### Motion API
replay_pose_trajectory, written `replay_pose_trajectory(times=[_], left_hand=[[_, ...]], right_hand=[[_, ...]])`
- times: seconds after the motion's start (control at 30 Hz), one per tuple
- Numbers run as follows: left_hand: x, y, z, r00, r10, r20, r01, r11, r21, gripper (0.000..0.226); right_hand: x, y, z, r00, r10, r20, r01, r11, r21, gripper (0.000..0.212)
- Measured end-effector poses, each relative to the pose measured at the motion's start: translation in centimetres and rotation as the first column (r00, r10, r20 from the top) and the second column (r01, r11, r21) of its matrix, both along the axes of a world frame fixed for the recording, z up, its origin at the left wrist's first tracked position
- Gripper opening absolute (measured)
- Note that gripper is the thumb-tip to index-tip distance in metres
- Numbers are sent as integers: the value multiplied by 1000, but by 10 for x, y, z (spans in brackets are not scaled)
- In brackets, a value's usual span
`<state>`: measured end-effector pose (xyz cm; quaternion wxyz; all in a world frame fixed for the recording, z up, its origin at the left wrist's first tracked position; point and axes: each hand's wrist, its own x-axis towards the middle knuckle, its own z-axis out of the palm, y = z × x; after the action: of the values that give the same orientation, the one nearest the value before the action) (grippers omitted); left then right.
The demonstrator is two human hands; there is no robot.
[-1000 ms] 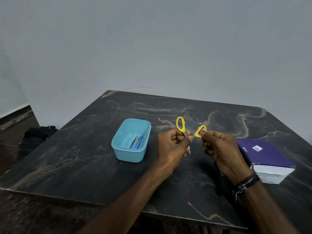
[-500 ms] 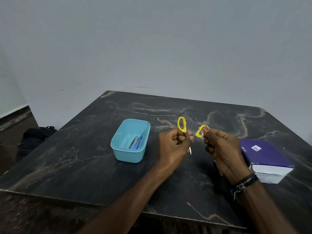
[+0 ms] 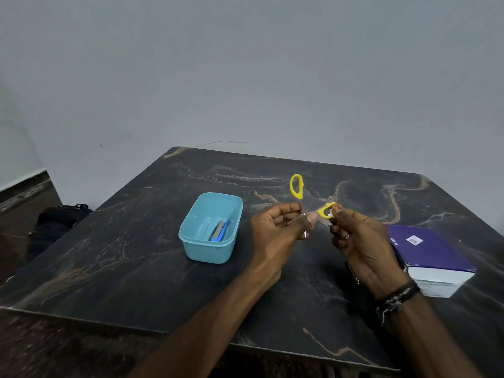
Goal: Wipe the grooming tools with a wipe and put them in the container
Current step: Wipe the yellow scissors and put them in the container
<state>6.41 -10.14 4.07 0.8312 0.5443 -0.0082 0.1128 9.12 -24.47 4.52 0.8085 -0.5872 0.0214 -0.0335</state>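
Left hand [image 3: 275, 230] pinches scissors [image 3: 296, 186]; right hand [image 3: 360, 241] grips yellow handle; container [image 3: 211, 227] leftward

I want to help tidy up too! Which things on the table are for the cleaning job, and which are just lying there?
For the job:
- yellow scissors, held by the left hand and right hand
- small white wipe at the right fingertips
- blue container
- tools already inside

Just lying about:
- purple box on the table
- black bag on the floor
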Motion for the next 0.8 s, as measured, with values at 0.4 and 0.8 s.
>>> replay_pose_trajectory(times=[0.4, 0.8], left_hand=[[4, 3, -1, 995, 73, -69, -83, 984, -157, 10], [6, 9, -2, 986, 132, -98, -127, 991, 47, 9]], right_hand=[[-5, 6, -1, 992, 126, -11, -126, 979, -160, 12], [-7, 3, -4, 989, 124, 84, -93, 948, -304, 21]])
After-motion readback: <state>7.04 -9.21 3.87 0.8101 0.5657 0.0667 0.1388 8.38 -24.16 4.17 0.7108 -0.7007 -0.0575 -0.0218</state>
